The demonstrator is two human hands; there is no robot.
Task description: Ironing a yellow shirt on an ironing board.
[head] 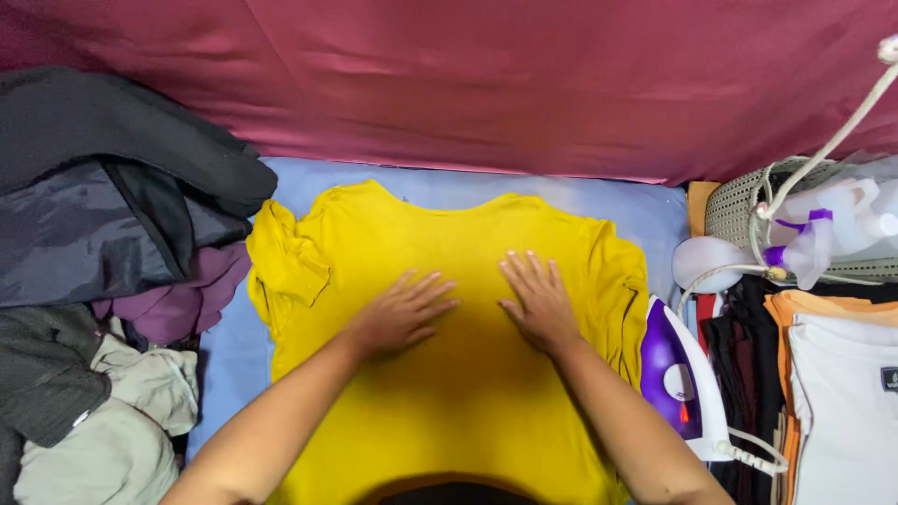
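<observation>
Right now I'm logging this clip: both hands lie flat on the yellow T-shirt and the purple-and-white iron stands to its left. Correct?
Not quite. The left hand and right hand do lie flat on the yellow T-shirt, but the head view shows the purple-and-white iron standing to its right.

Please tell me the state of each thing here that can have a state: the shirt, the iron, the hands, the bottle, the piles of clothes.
Yellow T-shirt: spread flat, sleeves folded in.
Left hand: open, flat on shirt.
Right hand: open, flat on shirt.
Iron: standing on its heel, cord attached.
Spray bottle: lying on its side.
Right clothes stack: folded.
Left clothes pile: unfolded, heaped.
</observation>
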